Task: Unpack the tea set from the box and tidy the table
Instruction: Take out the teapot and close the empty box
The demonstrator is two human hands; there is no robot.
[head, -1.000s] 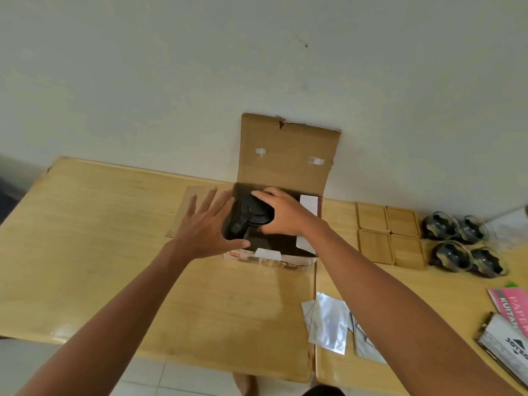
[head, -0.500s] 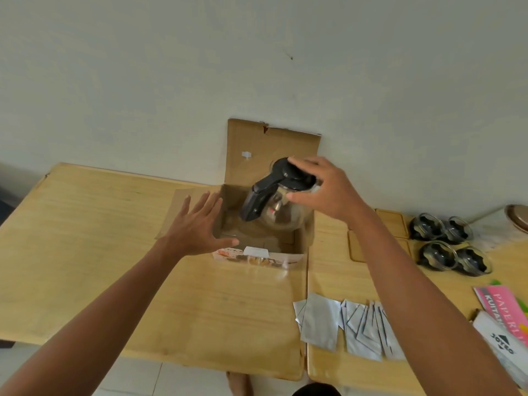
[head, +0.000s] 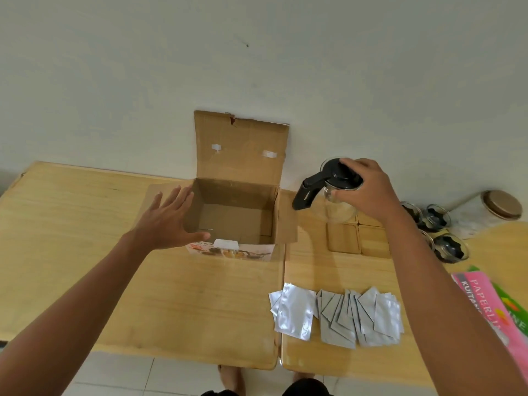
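One hand (head: 367, 190) grips teapot (head: 334, 192), seemingly above trays (head: 344, 238).

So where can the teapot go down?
Bare table left of the box, and the strip between box and sachets. Crowded on the right: trays, cups, jar, booklets.

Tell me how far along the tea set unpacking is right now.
Mostly done: the cardboard box looks empty, and the wooden trays and glass cups are out on the table. In hand: the right hand grips the glass teapot by its lid above the trays; the left hand is open beside the box. Left: set the teapot down, tidy the box and silver pouches.
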